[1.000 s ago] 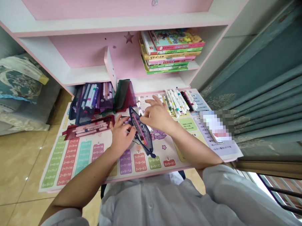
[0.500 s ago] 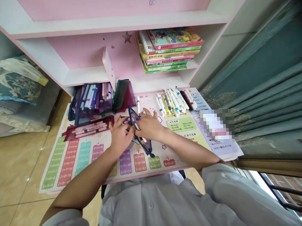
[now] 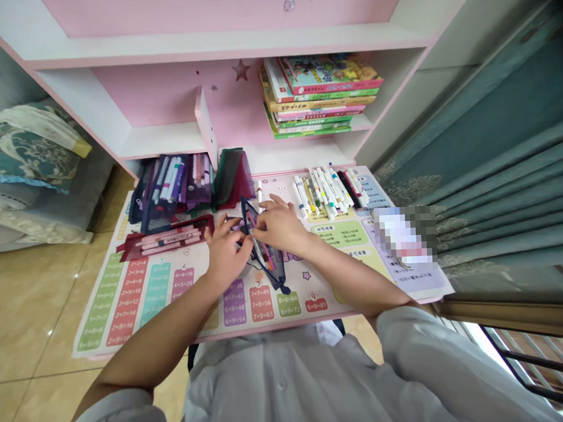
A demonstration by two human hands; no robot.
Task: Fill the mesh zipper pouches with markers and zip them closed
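A dark blue mesh pencil pouch [image 3: 278,274] lies at a slant on the table between my hands, its mouth partly open and a few markers [image 3: 266,256] inside. My left hand [image 3: 226,252] grips the pouch's left edge with the thumb, its other fingers bent above the table. From the right, the thumb and forefinger of my right hand [image 3: 284,226] close on the other edge near the upper end; the exact grip is partly hidden. Just beyond the right fingers stands a lone white marker [image 3: 260,191] with a dark red band.
Several loose markers [image 3: 326,190] lie in a row at the back right. Filled mesh pouches [image 3: 164,191] are piled at the back left, with a red pouch of pink markers [image 3: 171,239] before them. Stacked books [image 3: 321,103] occupy the shelf. A blurred-out object [image 3: 404,235] is at the right.
The markers have slid deeper into the blue pouch and now lie along its length. My right hand has shifted slightly up and its fingertips have drawn back from inside the pouch mouth.
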